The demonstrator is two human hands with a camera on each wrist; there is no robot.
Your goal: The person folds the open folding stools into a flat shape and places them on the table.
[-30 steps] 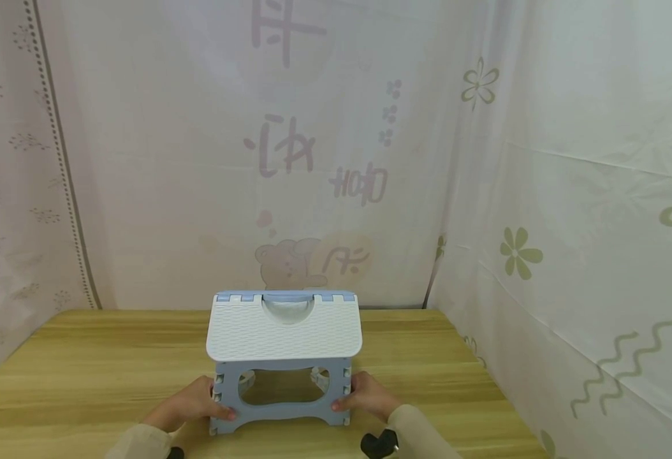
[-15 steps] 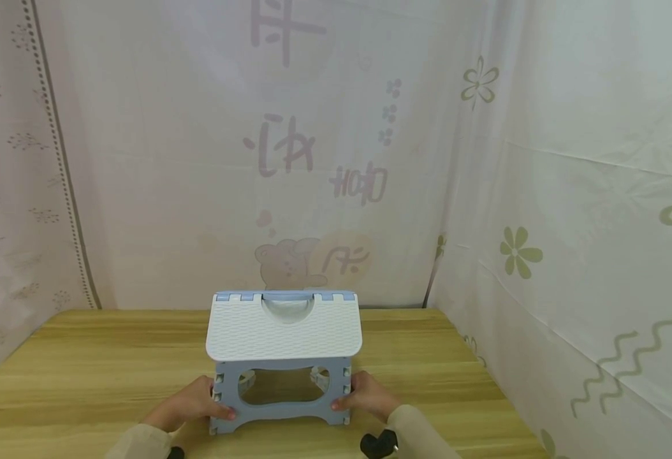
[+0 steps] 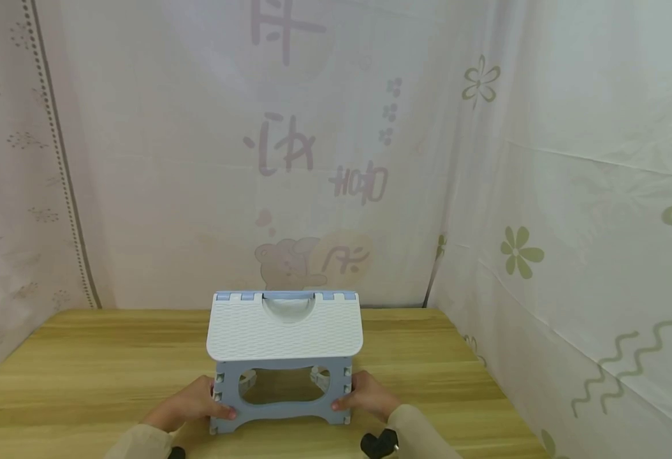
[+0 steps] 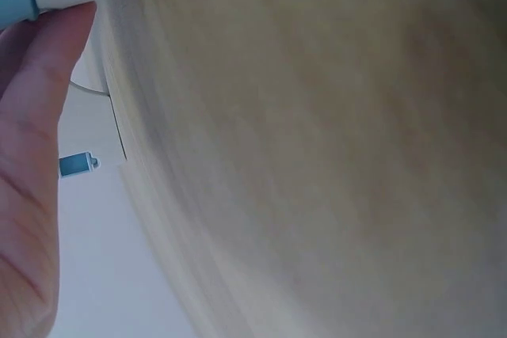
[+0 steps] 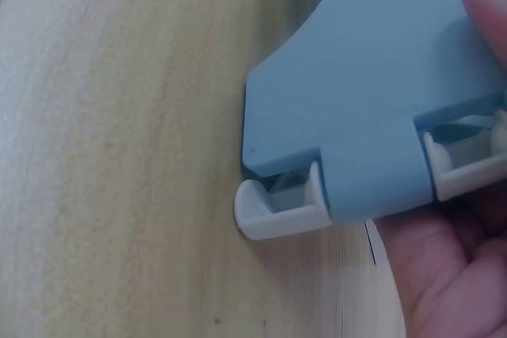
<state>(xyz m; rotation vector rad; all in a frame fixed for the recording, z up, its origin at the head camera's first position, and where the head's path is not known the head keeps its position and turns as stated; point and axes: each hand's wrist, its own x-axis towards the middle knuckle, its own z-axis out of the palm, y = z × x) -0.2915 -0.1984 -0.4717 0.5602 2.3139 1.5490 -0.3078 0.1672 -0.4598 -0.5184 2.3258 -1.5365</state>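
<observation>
A folding step stool (image 3: 284, 331) stands on the wooden table in the head view, with a white woven-pattern top and a blue front leg panel. The top slopes down toward me, its blue hinge edge and handle cutout at the back. My left hand (image 3: 191, 403) grips the left side of the leg panel, thumb on its front face. On the opposite side my right hand (image 3: 368, 396) holds the panel the same way, fingers curled behind. The right wrist view shows the blue leg (image 5: 380, 77) with its white hinge pieces and the right fingers (image 5: 451, 275) under it.
The wooden table (image 3: 112, 363) runs back to a pale printed curtain (image 3: 169, 191). Another patterned curtain (image 3: 571, 255) hangs along the right edge. A black wrist device (image 3: 379, 444) sits by the right sleeve.
</observation>
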